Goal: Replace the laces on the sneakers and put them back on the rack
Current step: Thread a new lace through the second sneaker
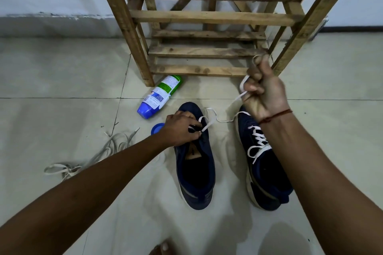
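Tiled floor (62, 80) — sneakers (194, 174) toe toward rack (207, 16) | left hand (180, 128) pinches lace (207, 126) | right hand (265, 93) grips lace

Rack (213, 16) top cut off; bottle (159, 97) label too small to read

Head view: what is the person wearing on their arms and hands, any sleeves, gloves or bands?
No sleeves or gloves show on either arm. The right hand has a thin red thread round its wrist. The left hand and wrist wear nothing.
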